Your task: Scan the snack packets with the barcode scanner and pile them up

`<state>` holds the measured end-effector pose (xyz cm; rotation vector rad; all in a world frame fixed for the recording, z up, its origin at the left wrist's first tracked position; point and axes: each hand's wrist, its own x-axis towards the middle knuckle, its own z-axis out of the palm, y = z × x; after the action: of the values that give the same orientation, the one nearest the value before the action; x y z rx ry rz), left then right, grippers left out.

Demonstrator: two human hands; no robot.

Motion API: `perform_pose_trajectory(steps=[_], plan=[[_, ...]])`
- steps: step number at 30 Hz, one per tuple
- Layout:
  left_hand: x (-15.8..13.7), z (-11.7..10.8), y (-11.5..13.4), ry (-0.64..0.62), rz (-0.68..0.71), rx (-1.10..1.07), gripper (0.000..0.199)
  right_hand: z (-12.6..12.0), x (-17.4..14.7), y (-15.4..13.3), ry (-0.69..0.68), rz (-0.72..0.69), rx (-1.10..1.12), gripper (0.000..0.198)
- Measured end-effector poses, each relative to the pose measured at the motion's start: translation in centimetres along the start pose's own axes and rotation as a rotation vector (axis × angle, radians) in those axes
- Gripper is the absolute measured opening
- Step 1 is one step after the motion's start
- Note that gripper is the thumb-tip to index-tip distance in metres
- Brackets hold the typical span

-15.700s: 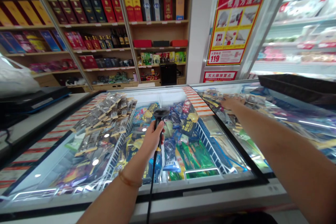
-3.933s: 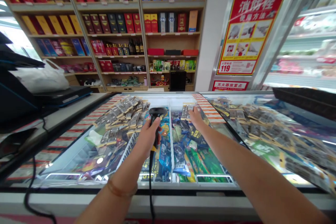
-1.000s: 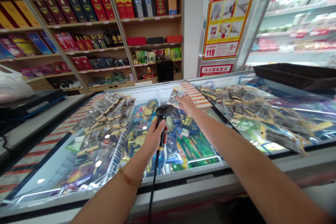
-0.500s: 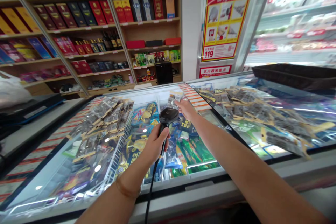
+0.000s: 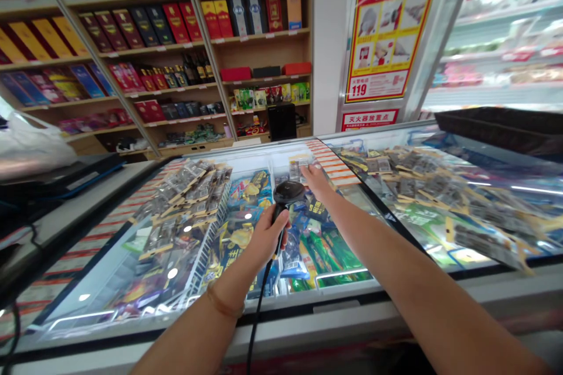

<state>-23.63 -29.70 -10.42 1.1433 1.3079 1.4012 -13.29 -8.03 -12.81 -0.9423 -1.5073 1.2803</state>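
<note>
My left hand [image 5: 271, 231] is wrapped round the handle of a black barcode scanner [image 5: 289, 190], whose cord [image 5: 257, 310] hangs down over the freezer's front edge. The scanner's head points away from me, over the glass. Farther out, my right hand [image 5: 314, 179] is closed on the edge of a small clear packet [image 5: 297, 169] with a light tan strip. The packet lies at or just above the far part of the glass; which, I cannot tell. Through the glass below show blue and yellow bags [image 5: 241, 237] and green packages [image 5: 336, 255].
Piles of similar packets lie on the glass at the left [image 5: 193, 193] and right [image 5: 422, 176]. A black tray [image 5: 501, 129] stands at the back right. Shelves of boxes [image 5: 158, 26] rise behind the freezer [image 5: 336, 306]. A white plastic bag [image 5: 35, 143] sits far left.
The whole view has shifted slightly, so everything appears a little farther right. Both hands keep their holds on the scanner and the packet.
</note>
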Motion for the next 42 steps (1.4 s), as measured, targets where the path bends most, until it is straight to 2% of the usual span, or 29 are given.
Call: perform_pose_trajectory(steps=[3,6,8,11,15,19,22,24,26,28,31,33,35,38,42], plan=[[-0.4,0.1,0.8,0.123,-0.021,-0.052,0.061,0.0,-0.2,-0.2,0.099,0.006,-0.173,0.029],[-1.4,-1.0,2.5,0.221,-0.051,-0.069,0.06,0.0,-0.2,-0.5,0.113,0.049,-0.202,0.025],[-2.4,-2.7,3.9,0.279,-0.033,-0.067,0.06,0.4,-0.2,-0.8,0.104,0.062,-0.23,0.022],[-4.2,-6.6,5.5,0.433,0.046,-0.075,0.061,2.2,-0.3,-1.4,0.047,0.038,-0.236,0.017],[-6.9,-12.4,6.7,0.658,0.067,-0.079,0.056,7.9,-1.0,-3.7,-0.058,-0.03,-0.054,0.021],[-9.2,-16.6,7.4,0.826,0.087,-0.099,0.048,15.8,-1.8,-7.0,-0.087,0.029,0.017,0.034],[-10.5,-18.3,7.5,0.86,0.078,-0.104,0.045,20.9,-1.9,-8.9,-0.055,0.08,-0.044,0.045],[-11.1,-18.8,7.4,0.862,0.051,-0.089,0.047,23.5,-1.8,-9.7,-0.075,0.109,-0.099,0.05],[-11.5,-18.9,7.3,0.848,0.022,-0.079,0.049,25.0,-1.7,-10.2,-0.162,0.137,-0.167,0.047],[-11.5,-18.7,7.1,0.822,0.004,-0.079,0.051,25.5,-1.8,-10.3,-0.254,0.148,-0.247,0.04],[-10.9,-17.8,6.9,0.769,0.0,-0.073,0.052,24.3,-1.9,-9.9,-0.286,0.073,-0.323,0.037],[-9.9,-16.8,6.7,0.738,0.022,-0.093,0.052,22.2,-1.7,-9.3,-0.246,-0.007,-0.338,0.037],[-8.6,-15.3,6.5,0.704,0.05,-0.129,0.053,19.1,-1.2,-8.3,-0.174,-0.06,-0.351,0.037],[-6.1,-12.4,6.2,0.628,0.075,-0.165,0.055,12.8,-0.3,-6.5,-0.063,-0.101,-0.418,0.036],[-2.6,-7.5,5.8,0.5,0.062,-0.197,0.056,2.2,0.7,-4.2,0.101,-0.16,-0.664,0.032]])
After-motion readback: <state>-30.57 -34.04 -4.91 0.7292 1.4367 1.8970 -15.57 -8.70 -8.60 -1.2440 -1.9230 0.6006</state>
